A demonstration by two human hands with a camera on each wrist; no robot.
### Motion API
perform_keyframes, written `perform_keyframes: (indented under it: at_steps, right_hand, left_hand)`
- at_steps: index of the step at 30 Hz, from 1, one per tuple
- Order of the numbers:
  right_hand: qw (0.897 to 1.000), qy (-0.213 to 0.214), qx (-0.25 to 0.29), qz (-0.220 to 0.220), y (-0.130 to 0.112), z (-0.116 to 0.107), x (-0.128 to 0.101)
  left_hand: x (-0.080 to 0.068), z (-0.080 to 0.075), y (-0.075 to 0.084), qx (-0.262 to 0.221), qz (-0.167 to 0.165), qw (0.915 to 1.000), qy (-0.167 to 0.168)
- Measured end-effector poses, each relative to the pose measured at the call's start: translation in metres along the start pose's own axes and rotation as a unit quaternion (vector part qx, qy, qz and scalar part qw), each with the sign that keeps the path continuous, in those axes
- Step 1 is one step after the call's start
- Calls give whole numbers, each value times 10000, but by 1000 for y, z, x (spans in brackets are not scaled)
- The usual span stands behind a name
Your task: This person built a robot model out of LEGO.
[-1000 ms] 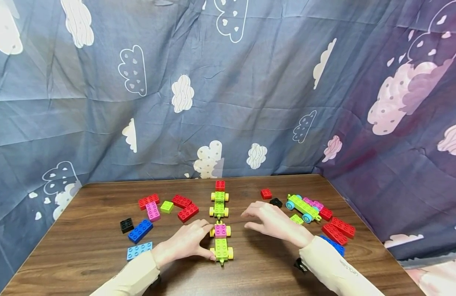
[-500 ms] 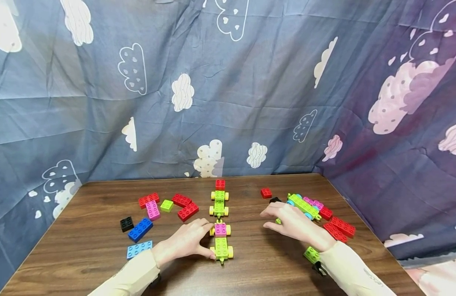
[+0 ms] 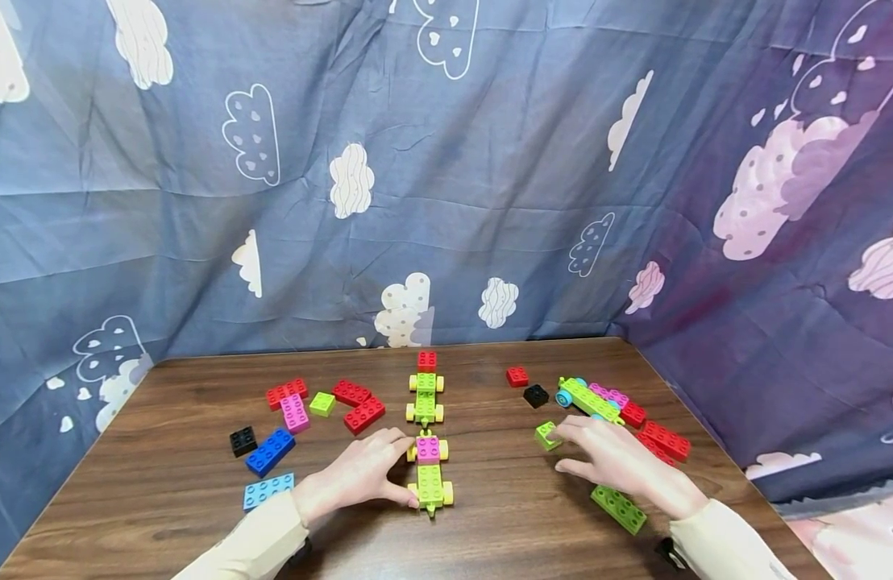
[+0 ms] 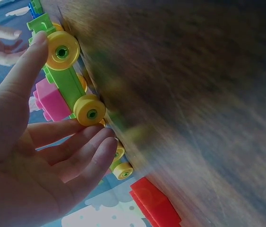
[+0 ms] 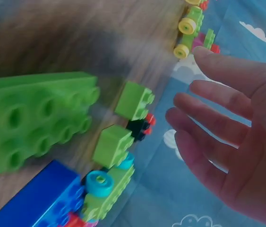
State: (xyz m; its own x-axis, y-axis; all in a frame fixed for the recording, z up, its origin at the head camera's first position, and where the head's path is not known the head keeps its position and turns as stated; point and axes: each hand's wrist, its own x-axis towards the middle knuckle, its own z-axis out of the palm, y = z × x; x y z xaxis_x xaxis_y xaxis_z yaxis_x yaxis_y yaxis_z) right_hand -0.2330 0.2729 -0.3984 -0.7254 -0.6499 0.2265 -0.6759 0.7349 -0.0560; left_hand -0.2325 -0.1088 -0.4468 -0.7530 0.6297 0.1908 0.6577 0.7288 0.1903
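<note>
Rightward the right hand (image 3: 620, 463) has swung from the toy car (image 3: 429, 471), fingers loose and grasping nothing, over a small green block (image 3: 546, 436) and a long green brick (image 3: 618, 509). Against that car, mid-surface (image 3: 490, 532), the left hand (image 3: 359, 475) rests, thumb and straight fingers touching its wheels.

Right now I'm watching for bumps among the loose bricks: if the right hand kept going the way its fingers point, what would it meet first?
Most likely the small green brick: the right hand points up-left, fingertips right beside it. Whether they already touch is unclear.
</note>
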Motion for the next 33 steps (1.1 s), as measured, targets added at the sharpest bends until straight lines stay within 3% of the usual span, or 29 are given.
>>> perform_keyframes:
  at_steps: [7, 20, 27, 33]
  right_hand:
    - [9982, -361, -129, 459, 2, 1, -24]
    - [9988, -271, 383, 118, 9, 13, -53]
    - [9980, -262, 549, -196, 8, 21, -47]
    - [9959, -484, 755, -119, -4, 23, -30]
  left_hand:
    - [0, 0, 0, -5, -8, 10000, -22]
    - [-1, -1, 2, -41, -48, 10000, -36]
    - [-1, 0, 1, -33, -24, 10000, -37]
    - [-1, 0, 1, -32, -24, 10000, -63]
